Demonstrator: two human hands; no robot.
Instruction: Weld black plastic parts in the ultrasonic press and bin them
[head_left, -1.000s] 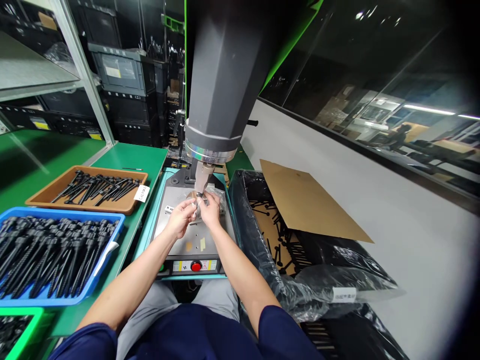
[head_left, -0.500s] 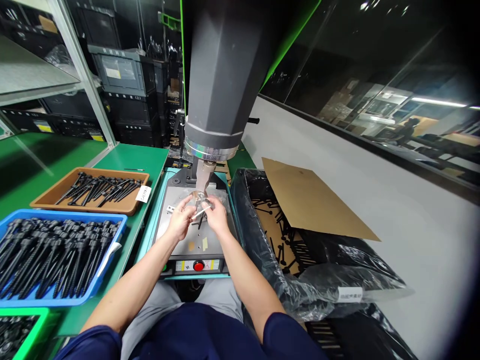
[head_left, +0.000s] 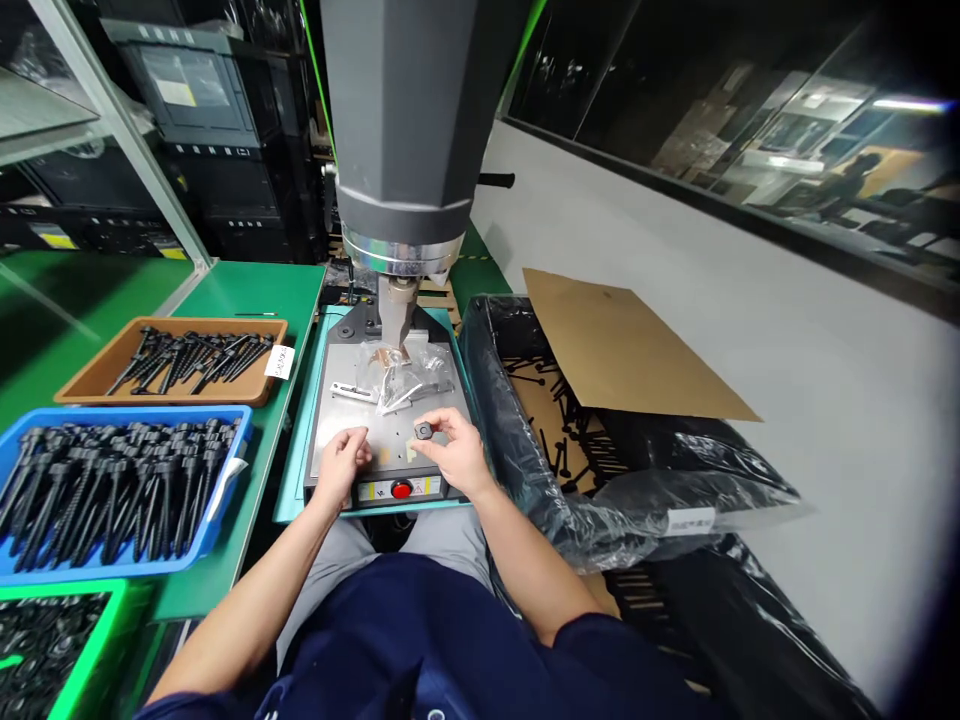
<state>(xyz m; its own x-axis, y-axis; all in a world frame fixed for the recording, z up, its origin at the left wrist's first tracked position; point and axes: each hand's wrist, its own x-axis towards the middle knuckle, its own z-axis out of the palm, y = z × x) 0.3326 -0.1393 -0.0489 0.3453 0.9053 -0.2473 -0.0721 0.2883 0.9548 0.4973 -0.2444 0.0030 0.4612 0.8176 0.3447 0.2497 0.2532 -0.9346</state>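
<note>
Between the thumb and fingers of my right hand (head_left: 457, 455) is a black screw-like part (head_left: 423, 431), its head facing me and its shaft not visible. My left hand (head_left: 343, 465) is closed above the front left of the metal work plate (head_left: 330, 420); anything inside its curled fingers is hidden. Beyond both hands, a clear plastic fixture (head_left: 401, 380) with a coppery patch lies on the plate. Directly over it stands the metal horn (head_left: 395, 312) of the grey press head (head_left: 405, 130).
A red button (head_left: 402, 489) sits on the machine's front. At left are a brown tray (head_left: 259, 393) and a blue tray (head_left: 150, 568) of black screws, plus a green bin (head_left: 90, 640) of small black parts. At right, cardboard (head_left: 637, 350) partly covers a plastic-lined box (head_left: 517, 440).
Both hands have drawn back from the fixture under the horn towards me and moved apart. The black part now shows in my right hand. The camera view has shifted.
</note>
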